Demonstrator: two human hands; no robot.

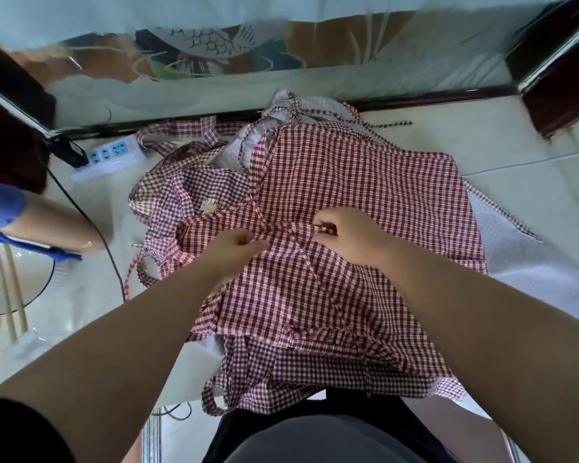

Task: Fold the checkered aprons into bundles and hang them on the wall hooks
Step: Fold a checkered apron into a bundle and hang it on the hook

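Observation:
A red-and-white checkered apron (365, 182) lies spread on top of a pile of several similar aprons on the pale tiled floor. My left hand (234, 248) pinches a checkered strap (283, 227) near the middle of the top apron. A little to the right, my right hand (348, 235) grips the same strap, which runs taut between the two hands. Another apron with a small daisy patch (209, 206) is bunched at the left of the pile. No wall hooks are in view.
A white power strip (109, 157) with a black cable (91, 218) lies on the floor left of the pile. A round fan base (17, 282) and another person's leg (57, 222) are at far left. A glass panel (248, 61) with dark wooden frames stands behind the pile.

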